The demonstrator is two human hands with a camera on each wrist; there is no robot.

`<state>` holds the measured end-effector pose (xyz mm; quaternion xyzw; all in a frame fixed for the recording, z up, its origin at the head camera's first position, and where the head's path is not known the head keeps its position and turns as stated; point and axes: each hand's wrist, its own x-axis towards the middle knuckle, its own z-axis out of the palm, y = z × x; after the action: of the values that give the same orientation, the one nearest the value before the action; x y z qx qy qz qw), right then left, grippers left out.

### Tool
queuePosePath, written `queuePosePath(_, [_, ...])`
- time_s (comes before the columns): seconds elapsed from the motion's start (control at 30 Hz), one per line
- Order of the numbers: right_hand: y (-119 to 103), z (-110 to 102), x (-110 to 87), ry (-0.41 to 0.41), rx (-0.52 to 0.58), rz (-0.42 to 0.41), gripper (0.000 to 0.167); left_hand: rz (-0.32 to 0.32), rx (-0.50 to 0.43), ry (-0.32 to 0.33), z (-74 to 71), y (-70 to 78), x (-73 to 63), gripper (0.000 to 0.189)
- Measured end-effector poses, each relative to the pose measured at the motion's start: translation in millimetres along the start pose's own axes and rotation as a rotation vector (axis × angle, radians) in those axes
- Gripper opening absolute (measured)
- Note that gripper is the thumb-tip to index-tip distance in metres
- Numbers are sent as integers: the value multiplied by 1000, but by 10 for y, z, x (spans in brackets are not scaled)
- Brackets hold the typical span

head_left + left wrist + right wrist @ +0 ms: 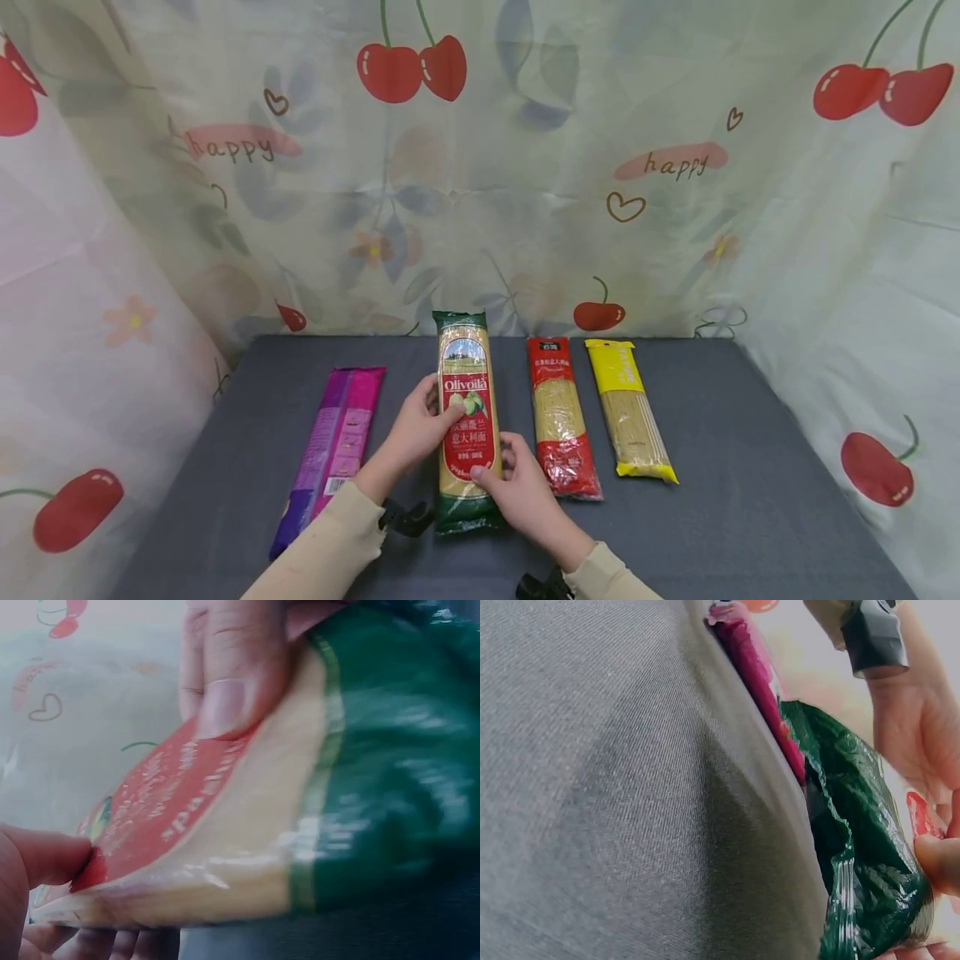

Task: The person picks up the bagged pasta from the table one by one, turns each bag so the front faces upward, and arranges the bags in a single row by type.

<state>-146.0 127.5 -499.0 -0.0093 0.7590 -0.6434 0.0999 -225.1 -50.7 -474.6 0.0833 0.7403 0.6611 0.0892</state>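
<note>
Both hands hold a spaghetti packet (467, 350) with green ends and a red Olivoila label, tilted up near the middle of the table. On its left edge my left hand (422, 423) grips it, thumb across the label and fingers behind. Lower down on the right side, my right hand (527, 483) holds it the same way, thumb on the front. In the left wrist view the packet (247, 855) shows close up between both thumbs. The right wrist view has its crumpled green end (855, 802) near the grey cloth.
A purple and pink packet (341, 442) lies at the left on the dark grey table (712, 533). To the right lie a red spaghetti packet (558, 408) and a yellow one (630, 408). Cherry-printed curtains (480, 208) enclose the back and sides.
</note>
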Motion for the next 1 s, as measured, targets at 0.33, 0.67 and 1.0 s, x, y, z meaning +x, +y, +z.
queuePosePath(0.33, [69,-15,31,38,17,-27,57,23,32,-122,139,-211,-55,67])
queuePosePath(0.67, [127,-30,73,57,-31,0,56,-65,14,-92,191,-342,29,65])
queuePosePath(1.0, [162,-47,164,98,-108,-1,53,-77,-19,-74,230,-301,92,63])
